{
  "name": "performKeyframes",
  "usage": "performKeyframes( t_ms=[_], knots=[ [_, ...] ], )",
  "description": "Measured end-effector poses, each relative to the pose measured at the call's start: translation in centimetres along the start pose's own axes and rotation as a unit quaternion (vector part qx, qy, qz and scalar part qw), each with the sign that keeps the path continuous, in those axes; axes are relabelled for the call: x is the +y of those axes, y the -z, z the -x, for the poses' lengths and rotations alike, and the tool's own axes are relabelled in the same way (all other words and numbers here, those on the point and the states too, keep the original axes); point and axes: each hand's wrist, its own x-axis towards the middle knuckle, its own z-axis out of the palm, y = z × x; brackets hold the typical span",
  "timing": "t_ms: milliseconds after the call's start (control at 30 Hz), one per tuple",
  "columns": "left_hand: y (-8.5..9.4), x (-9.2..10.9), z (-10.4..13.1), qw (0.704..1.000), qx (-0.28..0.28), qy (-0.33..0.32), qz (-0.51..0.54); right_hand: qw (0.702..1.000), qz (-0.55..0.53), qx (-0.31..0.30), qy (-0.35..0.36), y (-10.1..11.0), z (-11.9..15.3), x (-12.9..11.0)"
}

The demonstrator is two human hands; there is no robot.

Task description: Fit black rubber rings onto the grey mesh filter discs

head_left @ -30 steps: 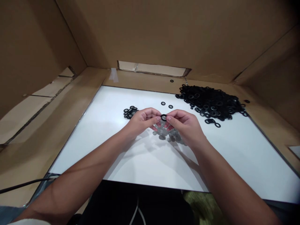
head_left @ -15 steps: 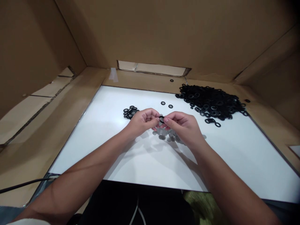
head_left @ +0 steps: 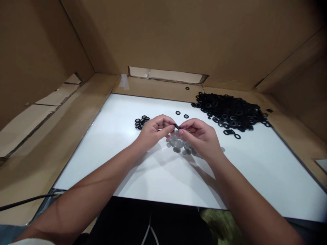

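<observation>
Between my two hands a black rubber ring (head_left: 177,126) is pinched, turned nearly edge-on to me. My left hand (head_left: 158,129) grips its left side with thumb and fingers, and my right hand (head_left: 199,134) grips the right side. Whether a disc sits inside the ring cannot be seen at this angle. Just below the hands lies a loose heap of small grey mesh-like discs (head_left: 176,143), partly covered by my right hand. Left of my left hand is a small pile of black rings with grey centres (head_left: 140,122), partly hidden by that hand.
A large heap of black rings (head_left: 230,110) covers the back right of the white board (head_left: 122,109). Two rings with grey centres (head_left: 186,116) lie behind my hands. Cardboard walls (head_left: 163,37) enclose the back and sides. A black cable (head_left: 28,201) runs in at the left.
The ring in my fingers has tilted from facing me, with a grey centre showing, to nearly edge-on. My hands have shifted slightly, uncovering more of the grey discs.
</observation>
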Motion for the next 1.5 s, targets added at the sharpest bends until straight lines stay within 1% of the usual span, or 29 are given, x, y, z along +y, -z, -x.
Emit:
performKeyframes(
  t_ms=[67, 167, 233, 300, 433, 633, 700, 833, 933, 1033, 1133, 1300, 1400, 1500],
  knots=[
    [0.2, -0.2, -0.1, 1.000, -0.001, -0.013, -0.002, 0.995, 0.070, 0.021, 0.069, 0.1, 0.1, 0.0],
    [0.3, -0.3, -0.2, 1.000, -0.001, -0.018, 0.009, 0.967, 0.169, 0.029, 0.187, 0.4, 0.1, 0.2],
    [0.3, -0.2, -0.2, 1.000, 0.000, -0.012, 0.025, 0.952, 0.197, 0.022, 0.234, 0.6, 0.0, 0.3],
    [0.2, -0.1, -0.1, 0.999, 0.001, -0.005, 0.042, 0.945, 0.206, 0.017, 0.255, 0.8, -0.1, 0.5],
    [0.2, 0.0, -0.1, 0.997, 0.006, 0.004, 0.076, 0.940, 0.211, 0.016, 0.267, 1.1, -0.3, 0.8],
    [0.4, -0.6, -0.4, 0.994, -0.029, 0.034, 0.100, 0.936, 0.220, 0.022, 0.274, 1.3, -0.3, 0.9],
    [0.5, -0.7, -0.4, 0.994, -0.028, 0.035, 0.099, 0.937, 0.217, 0.022, 0.274, 1.2, -0.3, 0.9],
    [0.5, -0.6, -0.4, 0.995, -0.010, 0.030, 0.094, 0.955, 0.173, 0.013, 0.240, 1.0, -0.4, 1.2],
    [0.5, -0.4, -0.3, 0.994, -0.013, 0.037, 0.098, 0.961, 0.169, -0.010, 0.220, 1.0, -0.6, 1.3],
    [0.4, -0.3, -0.3, 0.993, -0.022, 0.042, 0.106, 0.956, 0.182, -0.016, 0.229, 1.0, -0.7, 1.3],
    [0.3, -0.3, -0.4, 0.993, -0.020, 0.043, 0.113, 0.954, 0.179, -0.012, 0.240, 0.9, -0.6, 1.3],
    [0.3, -0.1, -0.3, 0.994, -0.020, 0.062, 0.093, 0.946, 0.187, -0.017, 0.265, 0.7, -0.5, 1.6],
    [0.1, 0.1, -0.2, 0.992, -0.031, 0.084, 0.085, 0.940, 0.195, -0.015, 0.278, 0.5, -0.6, 1.6],
    [0.1, 0.2, -0.2, 0.988, -0.042, 0.124, 0.087, 0.939, 0.200, -0.025, 0.278, 0.4, -0.6, 1.5]
  ],
)
